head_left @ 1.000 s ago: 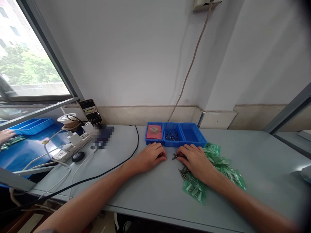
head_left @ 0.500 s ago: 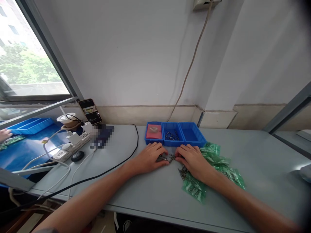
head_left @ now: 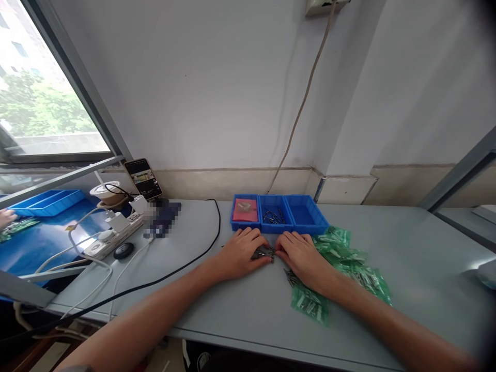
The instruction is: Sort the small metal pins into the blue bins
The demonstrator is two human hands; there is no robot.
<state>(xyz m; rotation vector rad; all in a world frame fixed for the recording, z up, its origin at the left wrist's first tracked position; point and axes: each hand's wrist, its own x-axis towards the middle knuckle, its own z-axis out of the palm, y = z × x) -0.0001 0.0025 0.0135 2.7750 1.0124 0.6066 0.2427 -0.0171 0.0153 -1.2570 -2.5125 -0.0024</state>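
Curled over the table in front of the blue trays, my left hand [head_left: 243,253] is closed round several slender metal pins [head_left: 262,253], their ends showing between thumb and fingers. My right hand [head_left: 304,258] meets it from the other side, thumb and fingertips pinched at the ends of the pins. Under my right wrist, more metal pins [head_left: 290,278] spill beside a green plastic bag [head_left: 310,305]. What the fingers cover is hidden, and the exact kind of metal part is too small to tell.
Three joined blue trays [head_left: 306,228] stand behind my hands, with a red packet [head_left: 245,209] and loose metal pins inside. Several green bags [head_left: 362,271] lie right. At left are a black cable [head_left: 197,257], power strip [head_left: 134,227], phone [head_left: 143,178] and cup [head_left: 106,192]; another person's hand [head_left: 6,217] shows far left.
My right hand has moved slightly left, closer to my left hand. The pins lying between the hands are now gathered nearer my left fingers.
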